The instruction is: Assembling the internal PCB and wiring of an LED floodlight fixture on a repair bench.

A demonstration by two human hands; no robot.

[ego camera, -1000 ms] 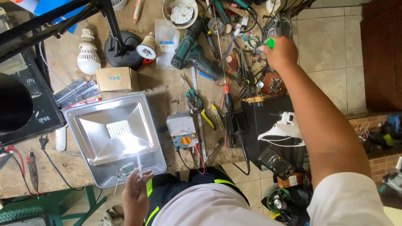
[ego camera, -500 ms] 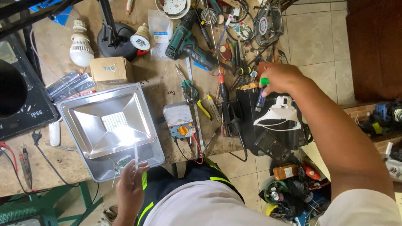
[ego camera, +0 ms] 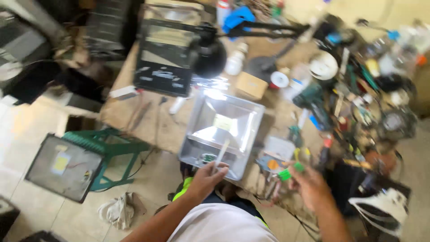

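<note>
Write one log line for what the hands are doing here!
left hand: holds thin white stick over floodlight | right hand: holds small green thing | bench: cluttered | view: blurred

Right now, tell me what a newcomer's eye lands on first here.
The big silver floodlight housing at the near edge of the cluttered workbench, with the left hand holding a thin white stick over it. Next, the right hand holding a small green-tipped tool, and a green stool on the floor at left.
</note>
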